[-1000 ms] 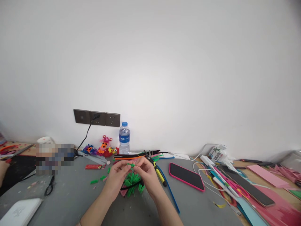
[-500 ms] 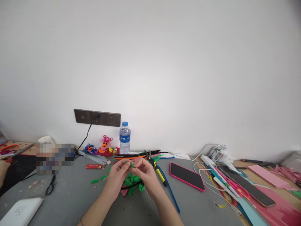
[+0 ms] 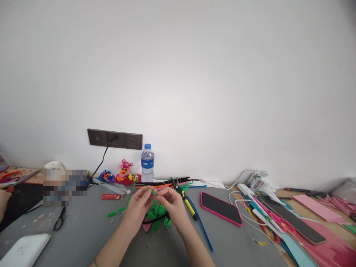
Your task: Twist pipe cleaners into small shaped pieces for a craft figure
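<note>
- Grey bench (image 3: 91,237) set against a plain white wall (image 3: 194,74); socket panel (image 3: 115,138) on the wall, black cord (image 3: 102,159) plugged in.
- Left hand (image 3: 139,206): thumb and fingers pinching one end of a small green strip (image 3: 153,192).
- Right hand (image 3: 172,205): fingers grasping the strip's other end; fingertips of both hands near each other.
- Strip position: between the hands, raised above a heap of green pieces (image 3: 155,213) on the bench.
- Pliers (image 3: 191,208), yellow and black handles, just right of the right hand; blue stem (image 3: 204,230) beside them.
- Pink-edged phone (image 3: 221,208) lies farther right.
- Water bottle (image 3: 147,163) upright near the wall; small colourful figures (image 3: 124,172) left of it.
</note>
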A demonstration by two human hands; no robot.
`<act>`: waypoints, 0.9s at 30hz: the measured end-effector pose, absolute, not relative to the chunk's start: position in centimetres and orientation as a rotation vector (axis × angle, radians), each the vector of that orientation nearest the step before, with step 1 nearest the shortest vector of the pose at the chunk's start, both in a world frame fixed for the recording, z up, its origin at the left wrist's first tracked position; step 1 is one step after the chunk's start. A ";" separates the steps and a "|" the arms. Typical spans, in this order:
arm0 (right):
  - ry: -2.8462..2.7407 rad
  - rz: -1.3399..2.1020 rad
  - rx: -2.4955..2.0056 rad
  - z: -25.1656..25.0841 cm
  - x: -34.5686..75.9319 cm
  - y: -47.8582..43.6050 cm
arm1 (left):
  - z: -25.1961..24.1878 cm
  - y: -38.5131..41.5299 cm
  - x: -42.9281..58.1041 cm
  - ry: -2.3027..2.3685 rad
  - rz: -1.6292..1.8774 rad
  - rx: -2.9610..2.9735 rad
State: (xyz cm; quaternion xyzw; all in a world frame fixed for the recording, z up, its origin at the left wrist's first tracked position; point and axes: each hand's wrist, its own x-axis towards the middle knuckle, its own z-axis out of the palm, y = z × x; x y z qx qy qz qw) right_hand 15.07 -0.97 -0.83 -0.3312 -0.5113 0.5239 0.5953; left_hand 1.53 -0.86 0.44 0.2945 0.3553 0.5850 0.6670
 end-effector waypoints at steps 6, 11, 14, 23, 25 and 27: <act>-1.181 1.242 -0.775 -0.8 15.1 -1.0 | 0.0 -0.7 1.3 0.769 1.308 0.649; -1.198 1.248 -0.772 -0.5 15.0 -1.2 | -0.1 -0.7 1.3 0.753 1.349 0.653; -1.210 1.254 -0.779 -0.4 15.0 -1.3 | -0.1 -0.7 1.3 0.762 1.376 0.681; -1.244 1.264 -0.796 -0.4 15.0 -1.3 | -1.0 -0.3 0.6 0.860 1.353 0.850; -1.246 1.265 -0.795 -0.4 15.0 -1.3 | -1.0 -0.3 0.6 0.864 1.351 0.839; -1.237 1.263 -0.789 -0.4 15.0 -1.3 | -0.8 -0.5 0.6 0.852 1.335 0.811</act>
